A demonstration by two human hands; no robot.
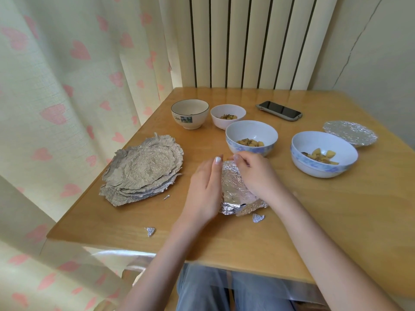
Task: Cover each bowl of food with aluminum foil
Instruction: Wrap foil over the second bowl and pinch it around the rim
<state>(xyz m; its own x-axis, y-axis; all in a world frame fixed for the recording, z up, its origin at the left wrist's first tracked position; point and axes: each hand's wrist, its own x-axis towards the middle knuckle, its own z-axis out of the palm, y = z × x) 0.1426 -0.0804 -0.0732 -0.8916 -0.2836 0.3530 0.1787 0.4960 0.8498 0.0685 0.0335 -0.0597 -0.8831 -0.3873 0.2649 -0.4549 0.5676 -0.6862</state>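
My left hand (205,187) lies flat against the left side of the foil-wrapped bowl (233,187), fingers straight; right hand (253,173) presses on top, fingertips curled at the far edge. Bowl sits frame centre, near table (224,239) front. To do it well I'd crimp foil under the rim all round; lower edge looks loose. No clear long axis; loose flap points lower right. Three open bowls w/ food wait beyond.

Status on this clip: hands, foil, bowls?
Both hands pressing foil around a bowl, front centre. Four bowls open. Foil scraps nearby, nothing blocking.
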